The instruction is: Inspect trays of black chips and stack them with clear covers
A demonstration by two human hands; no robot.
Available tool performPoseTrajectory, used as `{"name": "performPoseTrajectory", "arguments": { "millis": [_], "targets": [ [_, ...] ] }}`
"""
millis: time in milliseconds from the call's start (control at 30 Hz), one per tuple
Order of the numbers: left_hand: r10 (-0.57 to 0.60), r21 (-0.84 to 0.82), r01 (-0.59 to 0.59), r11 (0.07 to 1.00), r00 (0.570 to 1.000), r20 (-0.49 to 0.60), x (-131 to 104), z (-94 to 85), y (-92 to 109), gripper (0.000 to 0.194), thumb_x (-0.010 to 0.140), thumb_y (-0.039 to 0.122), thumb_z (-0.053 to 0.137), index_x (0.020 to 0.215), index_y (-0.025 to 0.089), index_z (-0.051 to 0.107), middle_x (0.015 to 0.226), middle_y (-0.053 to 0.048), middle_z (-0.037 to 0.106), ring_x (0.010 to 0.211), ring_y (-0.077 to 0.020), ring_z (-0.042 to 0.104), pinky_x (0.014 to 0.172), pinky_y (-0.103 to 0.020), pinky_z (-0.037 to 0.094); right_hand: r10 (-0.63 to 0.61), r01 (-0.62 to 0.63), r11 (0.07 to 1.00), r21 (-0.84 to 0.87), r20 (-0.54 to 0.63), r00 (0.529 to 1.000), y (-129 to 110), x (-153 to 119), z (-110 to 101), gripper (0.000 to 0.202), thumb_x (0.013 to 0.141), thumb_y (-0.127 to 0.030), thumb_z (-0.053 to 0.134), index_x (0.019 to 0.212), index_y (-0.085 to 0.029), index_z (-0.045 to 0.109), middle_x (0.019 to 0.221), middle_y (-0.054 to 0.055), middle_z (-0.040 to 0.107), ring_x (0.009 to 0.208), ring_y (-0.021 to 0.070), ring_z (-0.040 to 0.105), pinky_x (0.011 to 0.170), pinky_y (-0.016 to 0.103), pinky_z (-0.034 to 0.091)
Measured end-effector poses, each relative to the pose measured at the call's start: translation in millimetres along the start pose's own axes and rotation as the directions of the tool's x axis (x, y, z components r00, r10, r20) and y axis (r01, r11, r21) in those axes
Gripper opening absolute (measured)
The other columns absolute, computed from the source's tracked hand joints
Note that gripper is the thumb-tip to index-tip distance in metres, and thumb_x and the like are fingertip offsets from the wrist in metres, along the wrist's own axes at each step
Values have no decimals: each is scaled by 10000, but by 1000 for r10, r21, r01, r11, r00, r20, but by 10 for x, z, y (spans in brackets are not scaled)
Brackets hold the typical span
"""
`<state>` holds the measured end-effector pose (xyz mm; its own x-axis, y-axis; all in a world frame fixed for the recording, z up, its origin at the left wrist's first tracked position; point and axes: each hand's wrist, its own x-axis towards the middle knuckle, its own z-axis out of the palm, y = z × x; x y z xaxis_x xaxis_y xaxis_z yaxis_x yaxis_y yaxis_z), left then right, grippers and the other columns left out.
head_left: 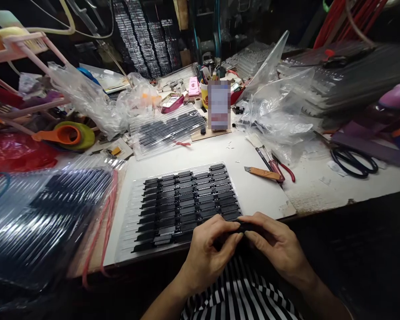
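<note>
Rows of black connector-like parts lie in a clear ribbed tray (pixel 186 202) on a white board in front of me. My left hand (pixel 210 246) is at the tray's near right corner, thumb and index finger pinched on a small dark piece. Facing it, my right hand (pixel 280 244) pinches the same dark piece from the other side. The piece is mostly hidden between the fingertips, so its shape cannot be made out. Both hands are just over the table's front edge, above a black-and-white striped garment (pixel 243 293).
To the right lie an orange-handled cutter (pixel 263 173), red-handled pliers (pixel 285 169) and black scissors (pixel 353 162). Stacked plastic-wrapped trays (pixel 53 222) with pink string stand left. Behind are another filled tray (pixel 170 126), a phone (pixel 219 104) and clear plastic bags (pixel 276 115).
</note>
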<state>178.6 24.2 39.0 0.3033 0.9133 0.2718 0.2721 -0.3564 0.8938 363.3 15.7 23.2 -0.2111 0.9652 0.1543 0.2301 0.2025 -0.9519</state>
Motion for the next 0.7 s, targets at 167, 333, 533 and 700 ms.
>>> {"name": "performPoseTrajectory", "arguments": {
  "millis": [167, 333, 533, 700],
  "targets": [
    [10, -11, -10, 1000, 1000, 1, -35, 58, 31, 83, 839, 140, 586, 871, 147, 662, 640, 1, 528, 581, -100, 470, 535, -233, 365, 26, -26, 999, 28, -13, 1000, -81, -30, 48, 124, 877, -283, 572, 922, -216, 666, 753, 8, 620, 688, 137, 605, 598, 229, 474],
    [-54, 12, 54, 998, 998, -22, -111, -50, 103, 84, 847, 156, 578, 870, 171, 657, 649, 8, 549, 587, -100, 504, 543, -224, 391, -3, -3, 1000, 31, 192, 981, -130, 70, -58, 166, 885, -297, 572, 1000, -221, 663, 833, 11, 658, 772, 141, 616, 687, 240, 479],
    [-174, 109, 188, 976, 977, -123, -97, -394, 43, 99, 861, 240, 587, 905, 225, 674, 748, 18, 637, 679, -110, 585, 614, -215, 436, -121, 169, 947, -273, 187, 975, -19, 790, -246, 200, 943, -250, 443, 991, -177, 623, 863, 45, 649, 783, 157, 605, 724, 287, 474],
    [-262, 147, 335, 930, 890, -374, -79, -683, -92, 176, 853, 342, 588, 921, 210, 684, 752, 11, 658, 650, -127, 580, 599, -230, 453, -148, 205, 842, -498, 153, 977, 276, 1213, -95, 90, 877, -161, 514, 803, -180, 563, 802, 53, 602, 729, 188, 557, 686, 334, 434]
  ]
}}
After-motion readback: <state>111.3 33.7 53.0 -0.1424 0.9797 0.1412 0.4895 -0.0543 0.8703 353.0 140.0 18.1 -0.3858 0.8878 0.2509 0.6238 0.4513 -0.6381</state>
